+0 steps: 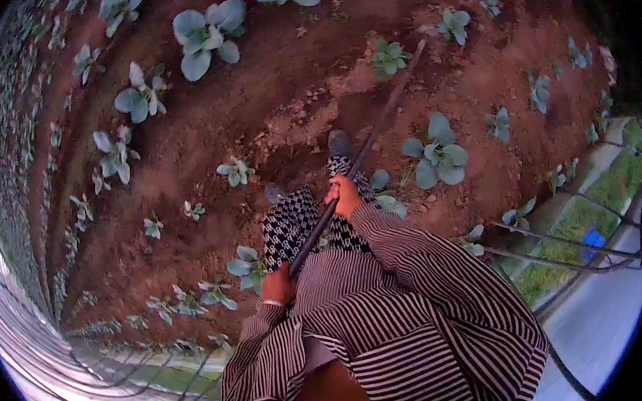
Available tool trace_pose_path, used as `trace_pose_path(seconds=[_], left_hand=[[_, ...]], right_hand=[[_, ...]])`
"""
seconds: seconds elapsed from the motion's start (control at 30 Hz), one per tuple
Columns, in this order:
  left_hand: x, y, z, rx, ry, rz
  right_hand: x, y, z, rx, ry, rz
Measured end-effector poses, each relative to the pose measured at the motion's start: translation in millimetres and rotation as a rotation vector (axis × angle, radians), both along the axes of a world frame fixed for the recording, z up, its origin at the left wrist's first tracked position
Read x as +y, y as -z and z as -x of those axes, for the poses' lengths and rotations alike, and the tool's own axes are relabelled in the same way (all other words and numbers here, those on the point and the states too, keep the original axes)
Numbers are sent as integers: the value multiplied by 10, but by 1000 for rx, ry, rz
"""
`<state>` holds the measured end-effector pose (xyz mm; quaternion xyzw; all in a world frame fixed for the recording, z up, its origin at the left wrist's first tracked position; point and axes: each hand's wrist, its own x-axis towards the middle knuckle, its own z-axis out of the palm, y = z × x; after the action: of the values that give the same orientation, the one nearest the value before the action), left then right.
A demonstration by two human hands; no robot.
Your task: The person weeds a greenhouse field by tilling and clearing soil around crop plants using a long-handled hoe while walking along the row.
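A long dark tool handle [378,129] slants up and away from my body across the soil. Its far end reaches the ground between two small leafy plants, and the tool head there cannot be made out. My right hand [345,195] is closed around the handle partway along. Lower down, near my waist, my left hand [278,284] grips the handle's near end. Close to the far end grows a small green plant [390,58], with another leafy plant [454,25] just beyond it. A bigger broad-leaved plant [436,152] stands to the right of the handle.
Reddish-brown soil [206,131] carries rows of cabbage-like seedlings, including a large one [207,37] at upper left. My shoe [338,143] is beside the handle. A grass strip [599,215], a blue object [593,243] and dark cables or rods [552,237] lie at right.
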<state>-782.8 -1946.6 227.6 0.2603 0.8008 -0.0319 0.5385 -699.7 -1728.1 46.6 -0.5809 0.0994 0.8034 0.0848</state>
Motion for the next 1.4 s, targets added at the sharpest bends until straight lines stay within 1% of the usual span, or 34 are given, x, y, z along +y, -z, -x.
trace_pose_path(seconds=[0.03, 0.07, 0.13, 0.17, 0.23, 0.27, 0.3, 0.33, 0.37, 0.4, 0.43, 0.47, 0.5, 0.53, 0.57, 0.63, 0.7, 0.73, 0.8, 0.83, 0.87, 0.9, 0.97, 1.0, 1.1, 1.13, 1.23, 1.3, 1.33, 1.37, 1.4], left_hand=[[-3, 18, 7, 32, -29, -15], [13, 79, 25, 58, -55, -22], [-48, 239, 53, 64, -99, -51], [-80, 303, 84, 50, -119, -75], [-278, 385, 146, 13, -162, -164], [-402, 436, 187, -9, -185, -233], [-488, 457, 237, -39, -204, -302], [-264, 147, 399, -120, -253, -165], [-353, 217, 451, -149, -277, -236], [-478, 301, 503, -181, -296, -304], [-633, 387, 590, -218, -311, -370], [-766, 456, 671, -289, -438, -431], [-948, 537, 786, -277, -347, -381], [-1046, 624, 891, -270, -259, -320], [-1314, 802, 975, -289, -234, -319], [-1863, 1154, 1139, -326, -186, -316], [-2537, 1549, 1306, -450, -64, -289], [-2783, 1557, 1336, -394, -16, -241], [-3125, 1480, 1394, -275, 94, -134], [-3134, 1195, 1564, -313, -14, -119], [-3072, 691, 1755, -358, -128, -99], [-3079, 394, 1870, -400, -244, -73], [-3370, 358, 1945, -359, -126, -56], [-3423, 420, 1983, -335, -64, -51], [-3423, 682, 1826, -195, 11, -95], [-3367, 720, 1793, -168, 18, -159], [-3143, 1203, 1585, -146, 16, -388], [-2663, 1081, 1590, -229, -50, -243], [-2561, 1090, 1572, -246, -62, -218], [-2459, 1099, 1553, -263, -73, -192], [-2483, 1150, 1524, -258, -55, -210]], right_hand=[[-17, -34, 7, 72, 60, -28], [27, -9, 53, 32, -15, -136], [164, -47, 113, 63, -1, -73], [233, -146, 182, 83, 12, -51], [283, -620, 405, 71, 16, -111], [277, -788, 501, 63, 24, -149], [267, -860, 573, 65, 16, -250], [271, -884, 650, 65, 8, -356], [276, -861, 738, 66, 0, -464], [247, -764, 792, 104, 10, -401], [132, -732, 880, 70, -1, -435], [-12, -715, 1004, 34, -14, -467], [-185, -691, 1144, 0, -33, -499], [-289, -534, 1227, -41, -13, -461], [-563, -300, 1296, -89, -44, -490], [-1093, 321, 1367, -173, -132, -555], [-1808, 941, 1234, -99, -205, -758], [-2213, 1652, 1043, -169, -458, -1215], [-2694, 1903, 1039, -219, -447, -1265], [-2870, 1543, 1284, -202, -182, -865], [-3028, 1236, 1428, -178, 70, -457], [-3187, 1080, 1463, -156, 69, -417], [-3306, 785, 1639, -87, 75, -351], [-3277, 653, 1730, -175, 51, -337], [-2935, 296, 1775, -97, 8, -394], [-2768, 81, 1813, -115, -4, -470], [-2303, 139, 1778, -110, 12, -538], [-2036, 302, 1753, -170, -10, -533], [-1939, 370, 1737, -198, -26, -531], [-1931, 578, 1633, -116, -31, -543], [-2018, 897, 1474, -33, -34, -554]])
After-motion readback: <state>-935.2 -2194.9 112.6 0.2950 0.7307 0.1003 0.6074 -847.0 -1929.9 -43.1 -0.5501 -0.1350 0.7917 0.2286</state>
